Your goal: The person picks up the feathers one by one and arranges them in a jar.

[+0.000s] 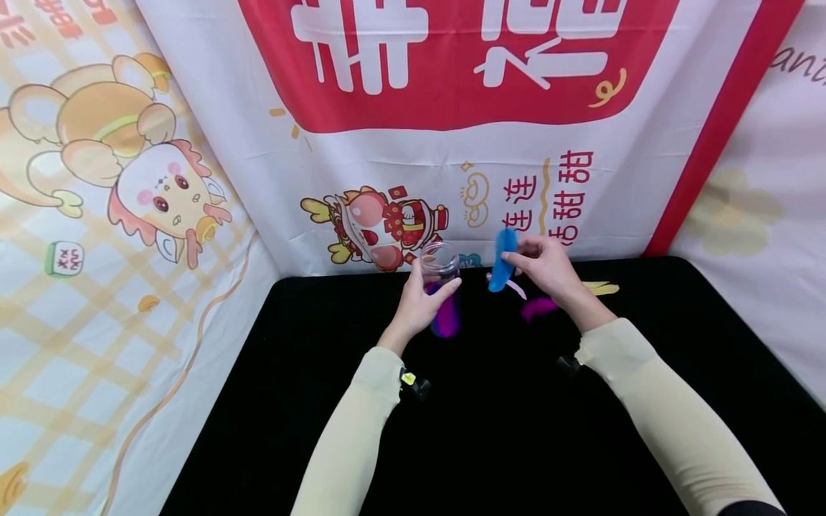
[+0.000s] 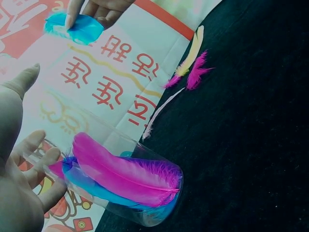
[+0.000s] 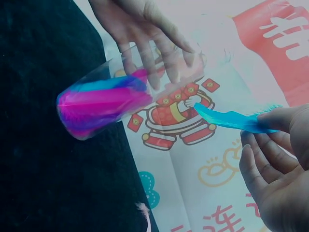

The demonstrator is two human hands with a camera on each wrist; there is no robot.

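The left hand (image 1: 416, 301) holds a clear jar (image 1: 441, 266) close to the table's back edge, its fingers clamped round the wall just below the open rim; inside the jar, a magenta feather (image 2: 125, 176) and a blue one lie along its length in the lower part, well down from the mouth; whether the jar's base touches the table (image 1: 490, 430) I cannot tell. The right hand (image 1: 548, 265) pinches a bright blue feather (image 1: 501, 265) between thumb and fingers, beside the jar and apart from it, with an open gap between feather and rim.

Behind both hands a printed cloth (image 1: 477, 143) rises at the back edge, so room on the far side is tight; toward the near side the black surface runs on between the two sleeved forearms, and it reaches well out to the left edge and the right edge. Along the back edge lie a pale pink feather (image 2: 161, 113), a loose magenta feather (image 2: 197, 73) and a yellow feather (image 2: 193, 50); in the head view the yellow one shows just beyond the right wrist, near the back edge.
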